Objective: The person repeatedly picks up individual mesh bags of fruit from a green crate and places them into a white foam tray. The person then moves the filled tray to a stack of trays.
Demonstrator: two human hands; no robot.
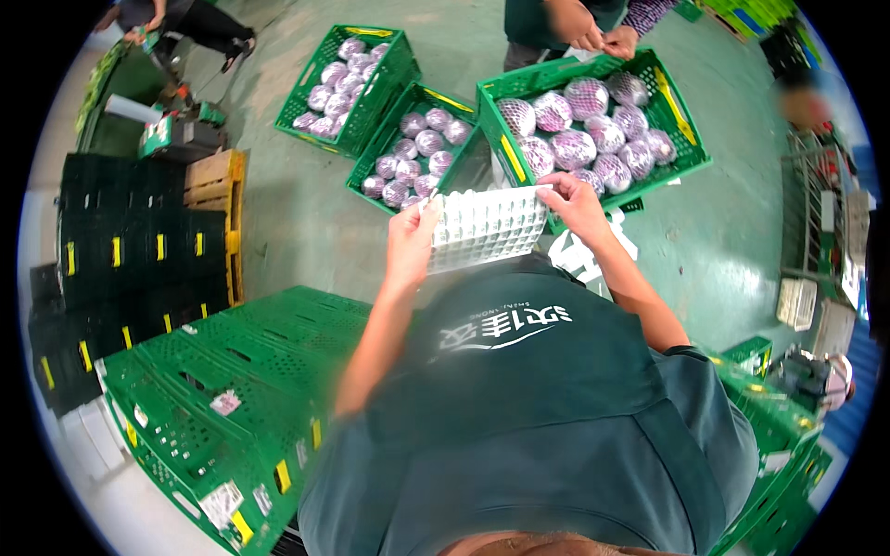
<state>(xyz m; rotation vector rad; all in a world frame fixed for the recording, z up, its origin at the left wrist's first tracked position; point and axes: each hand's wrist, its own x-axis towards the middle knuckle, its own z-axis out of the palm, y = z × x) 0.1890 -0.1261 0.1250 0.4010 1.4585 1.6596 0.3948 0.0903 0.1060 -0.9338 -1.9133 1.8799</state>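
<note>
Between my hands a white sheet of small printed stickers point(487, 226) is stretched out. My left hand point(411, 240) grips its left edge, thumb on top. The fingers of my right hand point(573, 205) pinch its upper right corner. Just beyond the sheet stands a large green plastic crate point(598, 71) of round purple-and-white produce point(573, 148) in net or film wrapping. To its left is a smaller green crate point(365, 156) with similar wrapped produce point(429, 142). A third green crate point(288, 115), also filled with wrapped produce point(337, 104), stands farther left.
Across the large crate a co-worker's hands point(605, 38) meet over its far rim. Stacked green crates point(278, 361) stand at lower left, dark crates point(139, 243) beside a wooden pallet point(233, 208). White paper strips point(577, 254) lie near my right forearm. Another person point(201, 28) is at upper left.
</note>
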